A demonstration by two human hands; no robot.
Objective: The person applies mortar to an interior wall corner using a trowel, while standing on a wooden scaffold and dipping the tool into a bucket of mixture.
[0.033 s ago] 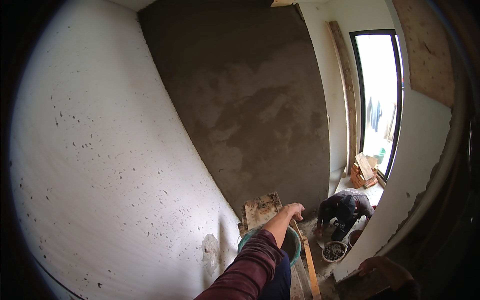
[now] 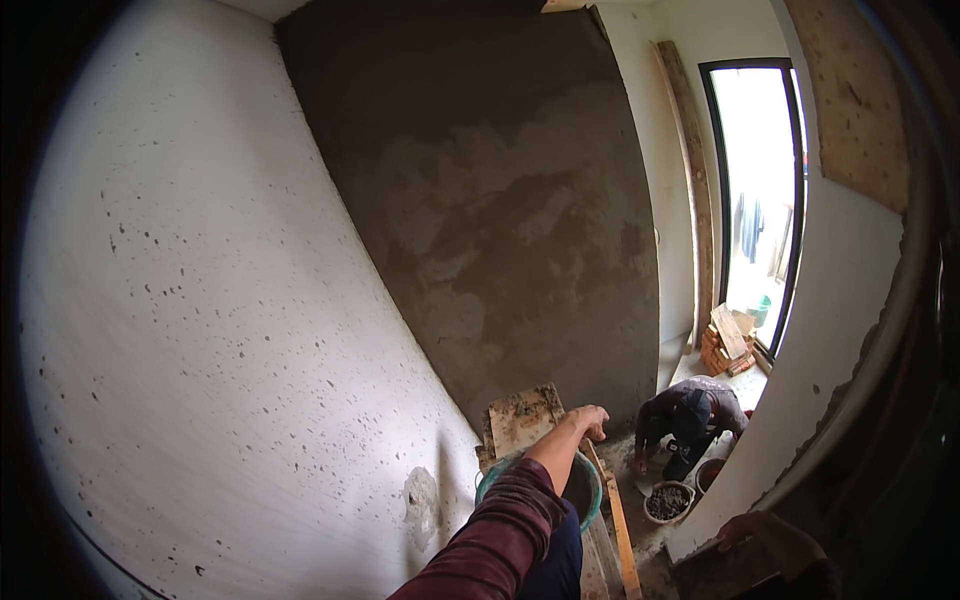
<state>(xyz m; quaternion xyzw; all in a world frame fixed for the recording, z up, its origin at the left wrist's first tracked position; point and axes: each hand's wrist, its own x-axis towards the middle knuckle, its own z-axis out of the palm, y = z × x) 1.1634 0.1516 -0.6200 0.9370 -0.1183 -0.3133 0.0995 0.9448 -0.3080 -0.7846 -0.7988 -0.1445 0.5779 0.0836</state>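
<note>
My left hand [image 2: 590, 422] reaches out above a green bucket [image 2: 580, 490] of dull grey material, its fingers loosely bent, with nothing visible in them. The bucket stands among wooden boards [image 2: 520, 410] and a long plank [image 2: 620, 540] beside the white wall. My right hand [image 2: 742, 530] is low at the right by the edge of a white wall section [image 2: 800, 400], fingers curled round something I cannot make out.
A co-worker [image 2: 690, 420] crouches below, near a pale bucket [image 2: 668, 502] of rubble and a reddish bucket [image 2: 710, 475]. Bricks and boards [image 2: 730, 345] lie by a bright tall opening. Speckled white wall [image 2: 200, 350] at left, grey plastered wall [image 2: 470, 200] ahead, upright timber [image 2: 685, 150] at right.
</note>
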